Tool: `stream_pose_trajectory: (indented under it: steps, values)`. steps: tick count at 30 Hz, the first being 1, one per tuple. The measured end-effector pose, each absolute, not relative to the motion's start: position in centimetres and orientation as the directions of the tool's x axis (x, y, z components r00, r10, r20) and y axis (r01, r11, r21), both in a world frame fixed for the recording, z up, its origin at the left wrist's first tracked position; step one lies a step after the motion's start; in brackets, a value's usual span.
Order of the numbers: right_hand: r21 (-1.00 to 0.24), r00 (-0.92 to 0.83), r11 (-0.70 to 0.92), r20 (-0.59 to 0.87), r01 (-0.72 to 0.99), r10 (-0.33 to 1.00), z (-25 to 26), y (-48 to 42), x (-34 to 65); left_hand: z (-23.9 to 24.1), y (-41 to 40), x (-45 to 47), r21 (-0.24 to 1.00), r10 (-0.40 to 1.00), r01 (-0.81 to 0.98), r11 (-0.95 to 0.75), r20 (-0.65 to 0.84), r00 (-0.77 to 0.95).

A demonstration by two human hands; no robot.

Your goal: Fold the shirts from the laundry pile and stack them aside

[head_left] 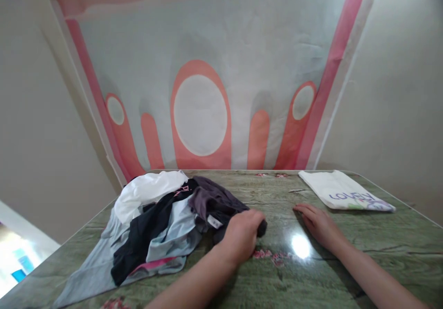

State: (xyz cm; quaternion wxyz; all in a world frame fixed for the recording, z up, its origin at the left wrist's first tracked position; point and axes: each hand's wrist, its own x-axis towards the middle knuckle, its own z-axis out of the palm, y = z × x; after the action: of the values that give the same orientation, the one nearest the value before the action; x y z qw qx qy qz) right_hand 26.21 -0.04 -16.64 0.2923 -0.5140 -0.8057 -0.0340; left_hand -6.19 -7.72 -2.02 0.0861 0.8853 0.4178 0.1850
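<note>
My left hand [242,236] is closed around the edge of a dark purple-grey garment [224,199], and a bit of dark cloth pokes out past my fingers. A small white label shows on that garment, whose kind I cannot tell. It lies at the right end of a loose heap of clothes: a white garment [145,191], a black one [145,235] with pink lettering, and a light blue-grey one [176,230]. My right hand [320,226] rests on the table with fingers stretched out and holds nothing. Just beyond it lies a folded white shirt [346,191] with purple "LOVELY" lettering.
The table [277,281] has a glossy wood-grain top with red floral marks and a bright light reflection. Behind its far edge stands a wall [277,45] with pink and coral painted shapes. Plain walls flank both sides, with a bright opening at lower left.
</note>
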Motion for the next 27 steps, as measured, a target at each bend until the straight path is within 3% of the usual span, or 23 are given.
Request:
stream_pose_trajectory:
  steps: [3, 5, 9, 11, 13, 16, 19, 23, 27]
  values:
    - [-0.273, -0.278, 0.462, 0.514, 0.844, 0.812, -16.0, -0.3, 25.8, -1.9, -8.6, -5.0, 0.437, 0.624, 0.492, -0.753, 0.236, 0.745]
    - [-0.33, -0.262, 0.465, 0.507, 0.821, 0.821, -14.9, -0.9, 25.3, -0.8, -8.1, -5.6, 0.478, 0.606, 0.436, -0.763, 0.294, 0.739]
    - [-0.586, -0.262, 0.432, 0.355, 0.685, 0.897, -10.9, -3.3, 22.9, 1.4, -5.1, -9.8, 0.425, 0.811, 0.691, -0.585, 0.326, 0.486]
    - [-0.71, -0.335, 0.363, 0.187, 0.603, 0.924, -8.6, -5.1, 21.1, 1.5, -3.9, -12.2, 0.347, 0.874, 0.802, -0.486, 0.186, 0.45]
    - [-0.756, -0.462, 0.353, 0.076, 0.551, 0.883, -6.8, -7.0, 19.1, 1.1, -3.4, -13.8, 0.304, 0.859, 0.818, -0.489, 0.007, 0.511]
    - [-0.694, -0.543, 0.443, 0.09, 0.567, 0.835, -5.9, -8.8, 16.9, -0.1, -3.3, -14.6, 0.316, 0.764, 0.76, -0.568, -0.14, 0.63]
    - [-0.631, -0.499, 0.475, 0.155, 0.613, 0.852, -7.0, -8.4, 16.7, -0.9, -3.0, -14.2, 0.301, 0.736, 0.739, -0.602, -0.149, 0.661]
    - [-0.604, -0.279, 0.398, 0.286, 0.691, 0.917, -9.4, -5.6, 19.5, -0.8, -2.3, -14.7, 0.235, 0.81, 0.814, -0.53, -0.143, 0.569]
    - [-0.553, -0.067, 0.33, 0.442, 0.765, 0.894, -10.0, -3.8, 22.7, -0.5, -2.2, -15.6, 0.178, 0.858, 0.878, -0.445, -0.197, 0.475]
